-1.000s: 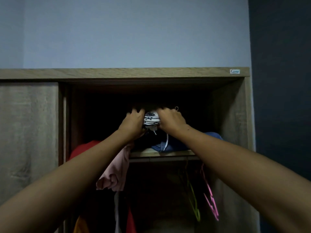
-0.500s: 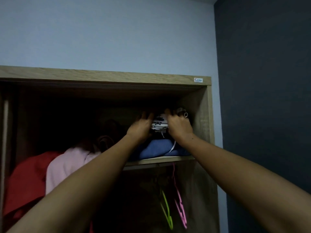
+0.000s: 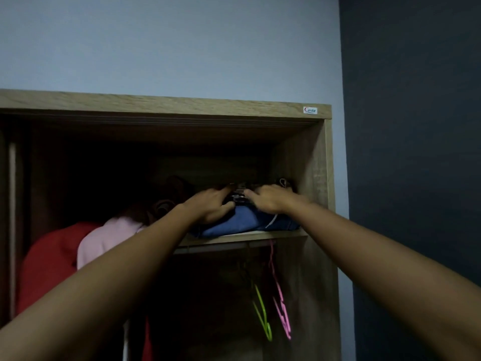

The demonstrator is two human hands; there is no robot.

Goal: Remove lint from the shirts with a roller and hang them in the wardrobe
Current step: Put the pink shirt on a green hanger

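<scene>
Both my arms reach up into the open wooden wardrobe [image 3: 166, 105]. My left hand [image 3: 210, 204] and my right hand [image 3: 270, 200] sit side by side on the upper shelf [image 3: 234, 237], and their fingers close on a small black-and-white patterned garment [image 3: 238, 198] between them. That garment lies on top of a folded blue garment [image 3: 242, 222]. Most of the patterned piece is hidden by my fingers and the dark interior. No lint roller is in view.
A red garment [image 3: 49, 256] and a pink garment [image 3: 104, 243] hang at the left. A green hanger [image 3: 263, 316] and a pink hanger [image 3: 282, 308] dangle below the shelf. The wardrobe's right side panel [image 3: 315, 178] stands close to my right hand. A dark wall [image 3: 411, 152] lies beyond.
The view has swung left to right across the wardrobe. Both hands have sunk lower with the patterned garment, down onto the blue pile.
</scene>
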